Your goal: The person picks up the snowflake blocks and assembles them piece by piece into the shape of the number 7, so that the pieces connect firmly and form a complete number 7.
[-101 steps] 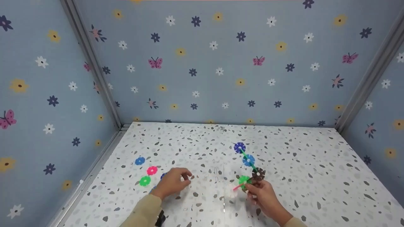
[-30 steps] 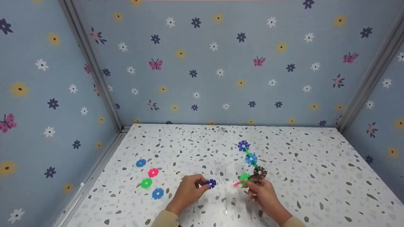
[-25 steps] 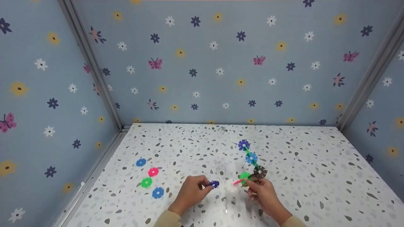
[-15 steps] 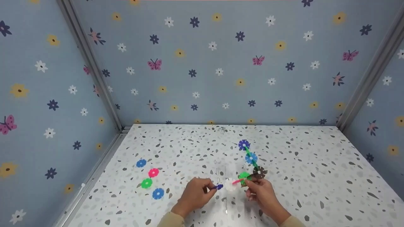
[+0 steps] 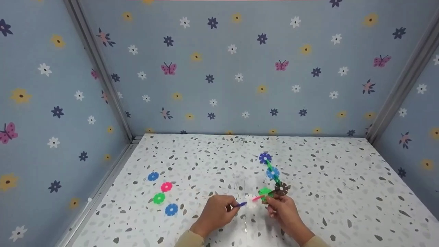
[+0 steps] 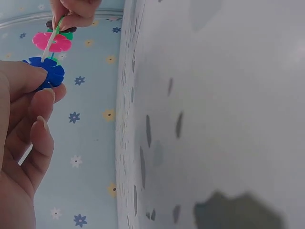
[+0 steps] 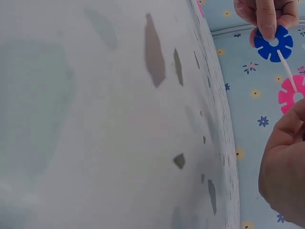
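My left hand (image 5: 217,213) pinches a dark blue snowflake disc (image 5: 242,204), a slotted plastic linking piece, between thumb and fingers. In the right wrist view, this blue disc (image 7: 274,44) meets the edge of a white disc (image 7: 287,70) at one of its slots; how deep it sits I cannot tell. The white disc is linked to a pink disc (image 5: 258,198). My right hand (image 5: 286,212) grips the chain of linked discs near a green disc (image 5: 264,193). Beyond it the chain runs through a brown disc (image 5: 282,188) and a light blue disc (image 5: 272,173) to a dark blue disc (image 5: 265,158).
Several loose discs lie on the left of the speckled table (image 5: 322,164): a blue disc (image 5: 153,176), a pink disc (image 5: 166,187), a green disc (image 5: 159,198) and another blue disc (image 5: 171,209). Flower-patterned panels (image 5: 226,68) stand behind and at both sides.
My left hand has taken the dark blue disc from the loose ones, carried it right and turned it edge-on toward the white disc. My right hand has stayed nearly still with the chain.
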Demonstrator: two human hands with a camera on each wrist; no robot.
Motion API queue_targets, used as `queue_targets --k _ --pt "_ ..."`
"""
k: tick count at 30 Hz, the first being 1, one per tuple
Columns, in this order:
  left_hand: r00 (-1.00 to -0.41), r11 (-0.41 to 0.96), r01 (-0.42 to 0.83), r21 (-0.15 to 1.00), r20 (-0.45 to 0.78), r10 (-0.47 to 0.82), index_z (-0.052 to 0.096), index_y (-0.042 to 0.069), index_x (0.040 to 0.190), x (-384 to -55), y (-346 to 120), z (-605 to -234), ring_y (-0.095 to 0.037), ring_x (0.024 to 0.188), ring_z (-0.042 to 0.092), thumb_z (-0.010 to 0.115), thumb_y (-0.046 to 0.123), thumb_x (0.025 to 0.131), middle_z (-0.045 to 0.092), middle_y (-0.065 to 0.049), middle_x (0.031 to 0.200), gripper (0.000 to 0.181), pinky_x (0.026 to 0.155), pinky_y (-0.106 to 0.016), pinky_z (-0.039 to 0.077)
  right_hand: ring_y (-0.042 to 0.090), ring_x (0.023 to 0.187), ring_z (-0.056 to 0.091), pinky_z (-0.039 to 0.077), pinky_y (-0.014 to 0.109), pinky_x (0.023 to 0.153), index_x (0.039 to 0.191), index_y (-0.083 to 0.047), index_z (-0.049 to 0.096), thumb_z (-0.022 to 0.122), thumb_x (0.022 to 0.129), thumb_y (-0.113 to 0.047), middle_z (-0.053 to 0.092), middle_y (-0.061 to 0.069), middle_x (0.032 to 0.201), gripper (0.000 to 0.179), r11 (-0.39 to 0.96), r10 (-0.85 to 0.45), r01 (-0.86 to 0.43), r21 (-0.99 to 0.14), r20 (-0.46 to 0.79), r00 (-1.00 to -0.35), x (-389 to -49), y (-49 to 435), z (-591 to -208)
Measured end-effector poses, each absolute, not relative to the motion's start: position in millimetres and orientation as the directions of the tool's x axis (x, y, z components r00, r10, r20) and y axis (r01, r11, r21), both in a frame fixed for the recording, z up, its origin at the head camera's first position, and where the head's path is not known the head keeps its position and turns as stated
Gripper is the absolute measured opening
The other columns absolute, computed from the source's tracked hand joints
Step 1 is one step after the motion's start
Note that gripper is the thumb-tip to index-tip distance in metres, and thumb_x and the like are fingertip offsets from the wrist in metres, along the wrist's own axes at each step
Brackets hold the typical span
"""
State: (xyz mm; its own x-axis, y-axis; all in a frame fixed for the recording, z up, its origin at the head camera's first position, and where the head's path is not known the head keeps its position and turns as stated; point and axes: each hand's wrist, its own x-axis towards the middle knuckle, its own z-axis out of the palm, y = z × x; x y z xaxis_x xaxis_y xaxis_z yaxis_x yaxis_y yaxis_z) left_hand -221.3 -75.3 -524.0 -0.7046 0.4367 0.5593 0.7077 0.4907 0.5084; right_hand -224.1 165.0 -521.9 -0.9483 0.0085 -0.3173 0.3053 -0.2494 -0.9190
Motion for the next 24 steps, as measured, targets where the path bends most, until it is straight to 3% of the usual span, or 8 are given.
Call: queue_targets --k 12,17,24 --pt "-0.631 0.475 0.767 0.432 0.644 0.433 0.071 0.011 0.077 -218.5 -68.9 -526.0 0.006 0.063 0.057 0.076 0.001 0.083 0.067 0.007 0.071 0.013 0.057 -0.008 0.043 0.008 0.053 0.043 0.038 0.02 0.046 0.089 -0.003 0.056 0.061 0.095 -0.003 0.06 0.004 0.074 0.008 -0.287 -0.083 0.3 -0.91 -0.288 -0.954 -225.3 166.7 -517.3" --pt "-0.65 0.459 0.755 0.469 0.629 0.426 0.071 0.01 0.077 -219.2 -68.1 -525.7 0.007 0.062 0.054 0.075 0.0 0.083 0.067 0.007 0.071 0.012 0.055 -0.008 0.041 0.009 0.053 0.045 0.039 0.02 0.046 0.086 -0.002 0.059 0.065 0.092 -0.002 0.063 0.006 0.072 0.008 -0.266 -0.065 0.278 -0.923 -0.27 -0.961 -225.9 166.7 -515.1" --pt "-0.673 0.495 0.733 0.466 0.603 0.429 0.07 0.012 0.079 -222.3 -67.1 -526.3 0.007 0.064 0.055 0.075 0.006 0.086 0.067 0.008 0.073 0.01 0.057 -0.008 0.042 0.009 0.056 0.045 0.04 0.021 0.048 0.095 0.0 0.058 0.066 0.094 -0.007 0.062 0.006 0.077 0.011 -0.227 -0.041 0.303 -0.926 -0.302 -0.952 -225.8 169.2 -515.7"
